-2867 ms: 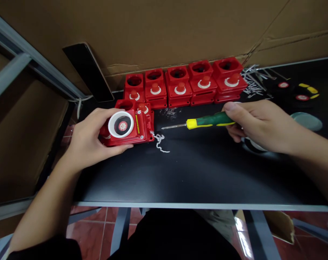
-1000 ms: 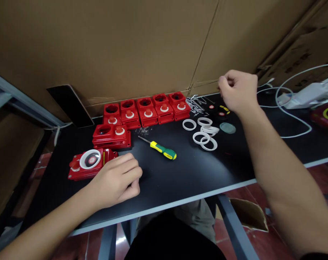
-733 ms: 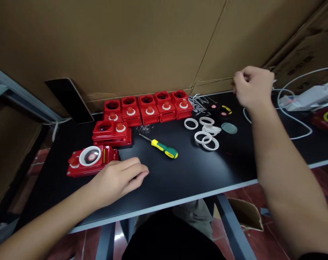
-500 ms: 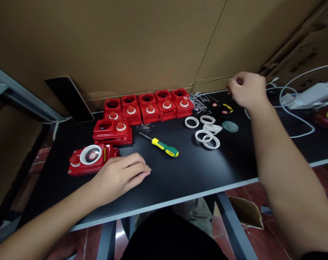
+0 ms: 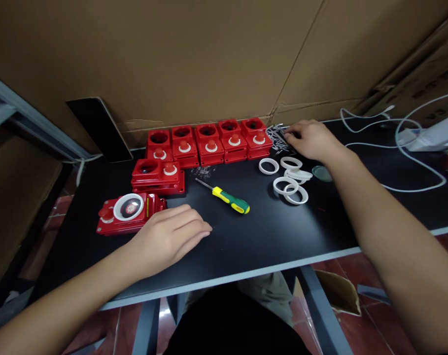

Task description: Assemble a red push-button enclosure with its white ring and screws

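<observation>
My left hand [image 5: 172,236] rests on the black table beside a red box with a white ring [image 5: 128,207]; its fingers are pressed together and curled, and whatever they may hold is hidden. My right hand [image 5: 307,140] is at the right edge of a pile of silver screws [image 5: 277,138], fingers bent towards them; its fingertips are partly hidden. Between the hands lies a green and yellow screwdriver [image 5: 231,199]. Several white rings [image 5: 268,166] and a clear round disc [image 5: 322,173] lie in front of my right hand.
Several red boxes [image 5: 211,145] stand in a row along the cardboard at the back. A dark phone [image 5: 100,130] leans at the left. White cables [image 5: 404,121] and a white object [image 5: 436,135] lie at the right. The table's front edge [image 5: 238,273] is near me.
My right hand has come down and left to the screw pile, now covering the place of the small black discs. My left hand stays beside the red box. The view has shifted slightly.
</observation>
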The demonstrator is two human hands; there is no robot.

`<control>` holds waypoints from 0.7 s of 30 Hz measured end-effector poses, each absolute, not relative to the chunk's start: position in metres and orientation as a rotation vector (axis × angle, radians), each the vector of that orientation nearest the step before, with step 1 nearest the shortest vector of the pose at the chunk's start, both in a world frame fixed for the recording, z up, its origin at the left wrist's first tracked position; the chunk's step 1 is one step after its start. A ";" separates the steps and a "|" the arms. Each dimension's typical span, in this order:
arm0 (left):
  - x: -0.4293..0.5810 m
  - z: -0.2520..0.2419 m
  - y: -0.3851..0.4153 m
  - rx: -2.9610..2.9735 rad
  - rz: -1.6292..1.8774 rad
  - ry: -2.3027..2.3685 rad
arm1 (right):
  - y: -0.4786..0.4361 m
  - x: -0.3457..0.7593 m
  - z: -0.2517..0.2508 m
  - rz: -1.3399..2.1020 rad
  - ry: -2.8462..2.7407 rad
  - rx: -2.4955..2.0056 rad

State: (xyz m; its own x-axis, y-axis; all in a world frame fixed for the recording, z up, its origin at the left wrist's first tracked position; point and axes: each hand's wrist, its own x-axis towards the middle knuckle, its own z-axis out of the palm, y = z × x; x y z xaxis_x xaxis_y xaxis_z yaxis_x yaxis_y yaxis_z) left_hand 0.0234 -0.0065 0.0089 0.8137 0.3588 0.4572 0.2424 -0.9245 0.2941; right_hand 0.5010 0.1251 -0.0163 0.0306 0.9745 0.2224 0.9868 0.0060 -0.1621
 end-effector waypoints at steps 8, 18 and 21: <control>0.025 0.013 -0.007 2.853 0.721 0.505 | 0.117 0.496 0.003 -0.071 -1.751 -2.064; 0.025 0.010 -0.010 2.888 0.711 0.514 | 0.107 0.464 0.022 -0.045 -1.316 -1.850; 0.025 0.009 -0.009 2.889 0.718 0.511 | 0.106 0.460 0.026 -0.100 -1.220 -1.791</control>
State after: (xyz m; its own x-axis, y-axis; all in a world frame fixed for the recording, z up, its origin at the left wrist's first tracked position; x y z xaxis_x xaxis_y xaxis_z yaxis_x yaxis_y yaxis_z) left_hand 0.0248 -0.0087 0.0087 0.8305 0.3508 0.4327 0.2935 -0.9358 0.1954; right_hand 0.4602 0.1064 0.0261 0.5020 0.6878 0.5243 0.7640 -0.0687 -0.6415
